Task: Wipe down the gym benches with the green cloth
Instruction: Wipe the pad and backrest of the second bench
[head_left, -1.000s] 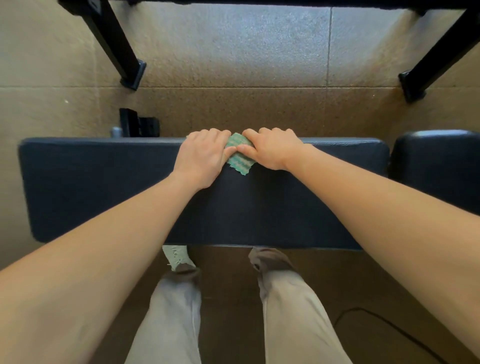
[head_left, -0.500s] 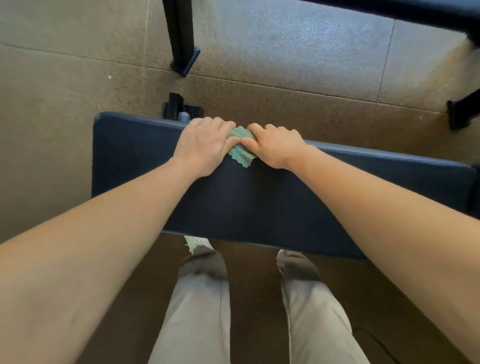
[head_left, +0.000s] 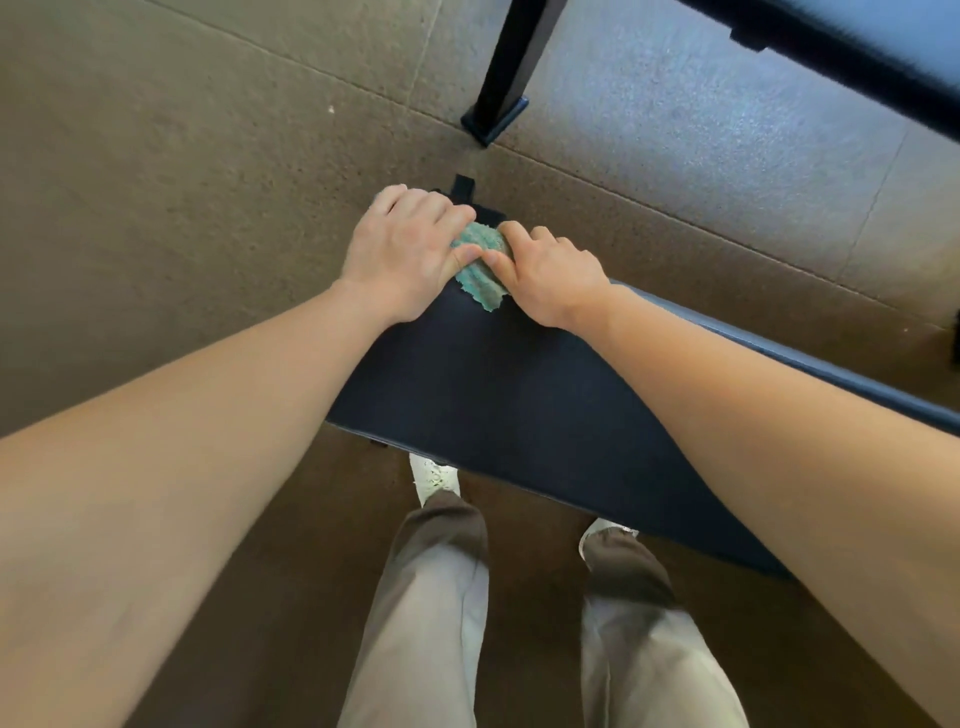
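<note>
Both arms reach forward and down, nearly straight, and meet at the far left corner of the dark padded worktop (head_left: 519, 395). The left hand (head_left: 402, 254) lies palm down with its fingers stretched over the corner edge and its thumb pressing the green cloth (head_left: 480, 267) against the pad. The right hand (head_left: 545, 278) sits just beside it, knuckles raised, fingers curled onto the cloth from the right, so the two thumbs nearly touch on top of it. Both hands are clamped on the cloth, pinning it to the worktop.

Most of the cloth is covered by the hands; only a crumpled strip shows between them, with a ragged near tip. The right end of the worktop is cut off by the right forearm and the picture edge. A black frame leg (head_left: 506, 73) stands on the floor beyond, its top out of view.
</note>
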